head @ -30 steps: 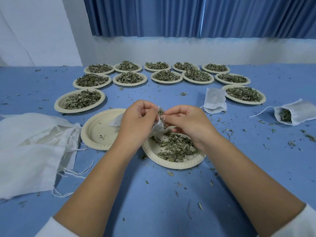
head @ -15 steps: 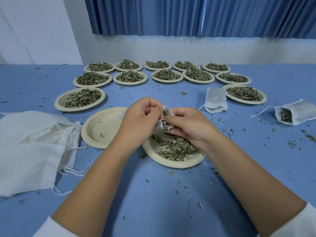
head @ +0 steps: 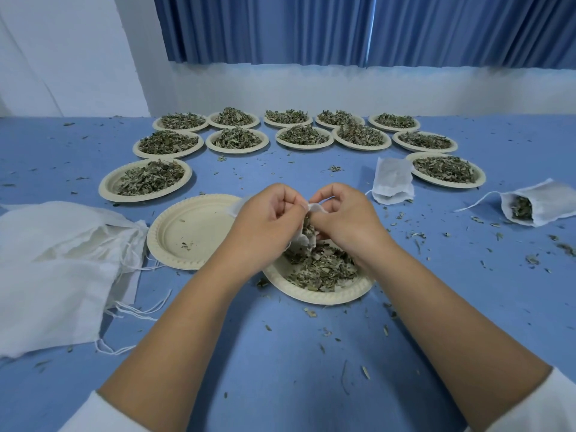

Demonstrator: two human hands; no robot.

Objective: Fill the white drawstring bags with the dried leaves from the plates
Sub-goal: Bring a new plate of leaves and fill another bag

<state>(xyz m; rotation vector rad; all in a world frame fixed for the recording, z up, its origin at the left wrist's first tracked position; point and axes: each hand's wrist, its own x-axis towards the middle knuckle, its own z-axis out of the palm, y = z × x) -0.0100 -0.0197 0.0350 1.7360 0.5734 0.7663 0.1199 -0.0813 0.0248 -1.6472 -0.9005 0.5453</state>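
My left hand (head: pixel 265 218) and my right hand (head: pixel 346 216) both pinch the mouth of a small white drawstring bag (head: pixel 307 236) that hangs between them over a cream plate (head: pixel 324 294) of dried leaves (head: pixel 321 269). Leaves show inside the bag's opening. Most of the bag is hidden behind my fingers. An empty plate (head: pixel 190 232) with a few crumbs lies just left of my left hand.
A pile of empty white bags (head: pixel 59 269) with loose strings lies at the left. Several leaf-filled plates (head: pixel 304 137) line the back of the blue table. A filled bag (head: pixel 392 180) and an open bag (head: pixel 539 205) with leaves lie at the right. Leaf scraps are scattered around.
Both hands have stayed together over the plate; the bag's mouth is now pulled wider between my fingers and the bag hangs lower toward the leaves.
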